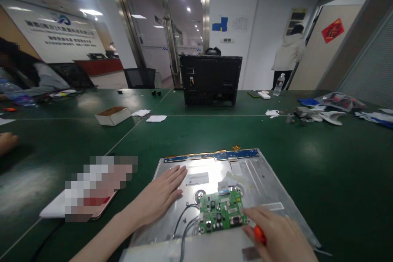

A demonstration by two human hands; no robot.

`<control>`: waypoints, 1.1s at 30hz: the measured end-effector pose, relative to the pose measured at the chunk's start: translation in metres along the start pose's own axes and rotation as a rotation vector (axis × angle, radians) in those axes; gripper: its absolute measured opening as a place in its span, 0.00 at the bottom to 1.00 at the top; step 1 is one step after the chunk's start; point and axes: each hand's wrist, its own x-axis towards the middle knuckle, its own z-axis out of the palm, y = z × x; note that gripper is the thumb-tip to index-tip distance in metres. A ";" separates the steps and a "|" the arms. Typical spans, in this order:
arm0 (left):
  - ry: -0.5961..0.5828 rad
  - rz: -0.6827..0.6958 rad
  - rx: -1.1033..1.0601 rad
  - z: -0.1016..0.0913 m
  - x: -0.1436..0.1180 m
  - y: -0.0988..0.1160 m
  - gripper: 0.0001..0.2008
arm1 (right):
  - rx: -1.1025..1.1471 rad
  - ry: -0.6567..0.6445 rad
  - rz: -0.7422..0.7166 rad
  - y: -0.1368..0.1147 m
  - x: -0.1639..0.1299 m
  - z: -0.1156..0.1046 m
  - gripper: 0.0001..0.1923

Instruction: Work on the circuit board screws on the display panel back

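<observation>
At the far left edge of the frame another person's hand (pixel 6 142) rests on the dark green table (pixel 307 159), apart from the wearer's own hands. Right of it, in the upper left, an open shallow cardboard box (pixel 113 115) sits beside a few white paper scraps (pixel 156 118). Lower left lies a flat white and pink item (pixel 89 196) — blurred out, so I cannot tell what it is. Moving to the lower centre, the left hand (pixel 161 194) lies flat and open, fingers spread, pressing on the bare silver metal back of a flat display panel (pixel 264 180). A small green circuit board (pixel 221 211) sits on that panel near its close edge, with grey cables (pixel 184 225) trailing from its left side. At the lower right the right hand (pixel 281 235) is closed around an orange-handled tool (pixel 259 234) — its tip is hidden — just beside the board's right edge. Behind, centre top, stands a black monitor housing (pixel 210 80).
</observation>
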 end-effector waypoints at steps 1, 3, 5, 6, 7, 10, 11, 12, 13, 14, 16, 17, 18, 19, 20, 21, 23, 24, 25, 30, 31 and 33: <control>0.005 0.002 0.009 -0.001 0.000 -0.004 0.27 | -0.008 -0.028 0.039 0.013 0.002 -0.002 0.13; 0.023 0.004 0.028 -0.002 0.000 -0.011 0.26 | 0.002 -0.080 0.063 0.028 0.006 -0.003 0.15; 0.049 -0.002 0.038 -0.004 -0.003 -0.017 0.25 | 0.043 -0.114 0.047 0.030 0.010 -0.001 0.17; 0.061 -0.010 0.035 -0.005 -0.004 -0.020 0.24 | 0.054 -0.119 0.039 0.027 0.012 0.002 0.18; 0.071 -0.023 0.025 -0.006 -0.006 -0.022 0.24 | 0.054 -0.122 0.031 0.023 0.013 0.004 0.18; 0.104 -0.077 -0.043 -0.011 -0.012 -0.020 0.22 | 0.015 -0.113 0.040 0.012 0.018 0.014 0.15; 0.119 -0.090 -0.081 -0.014 -0.012 -0.018 0.20 | 0.003 -0.105 0.044 0.010 0.018 0.017 0.15; 0.130 -0.091 -0.130 -0.017 -0.013 -0.015 0.19 | -0.005 -0.095 0.042 0.010 0.018 0.020 0.15; 0.142 -0.087 -0.186 -0.020 -0.012 -0.012 0.17 | -0.009 -0.086 0.032 0.011 0.018 0.023 0.15; 0.141 -0.083 -0.246 -0.023 -0.012 -0.008 0.16 | -0.011 -0.078 0.016 0.013 0.018 0.024 0.15; 0.101 -0.075 -0.354 -0.029 -0.010 -0.001 0.14 | -0.010 -0.065 -0.010 0.018 0.017 0.024 0.15; 0.067 -0.074 -0.396 -0.032 -0.009 0.003 0.13 | -0.009 -0.056 -0.012 0.022 0.018 0.023 0.15; 0.034 -0.071 -0.433 -0.035 -0.009 0.006 0.12 | -0.007 -0.047 -0.004 0.027 0.021 0.020 0.14; 0.003 -0.072 -0.465 -0.037 -0.009 0.008 0.11 | -0.011 -0.020 0.020 0.032 0.024 0.016 0.14; -0.027 -0.074 -0.493 -0.039 -0.008 0.010 0.10 | -0.015 -0.008 0.036 0.038 0.029 0.012 0.13; -0.053 -0.079 -0.517 -0.042 -0.008 0.011 0.10 | -0.031 0.010 0.053 0.045 0.035 0.007 0.12; -0.093 -0.099 -0.550 -0.046 -0.007 0.013 0.09 | -0.090 0.033 0.088 0.060 0.051 -0.002 0.11; -0.110 -0.110 -0.561 -0.048 -0.007 0.013 0.10 | -0.114 0.040 0.087 0.067 0.058 -0.004 0.11; -0.125 -0.118 -0.567 -0.049 -0.006 0.013 0.10 | -0.124 0.045 0.087 0.074 0.066 -0.006 0.11; -0.158 -0.107 -0.576 -0.048 -0.002 0.010 0.11 | -0.057 0.019 0.020 0.091 0.080 0.001 0.11; -0.155 -0.100 -0.583 -0.047 -0.001 0.010 0.11 | -0.061 0.026 0.014 0.093 0.079 0.004 0.11; -0.147 -0.090 -0.605 -0.045 0.000 0.008 0.11 | -0.090 0.047 0.013 0.094 0.076 0.009 0.12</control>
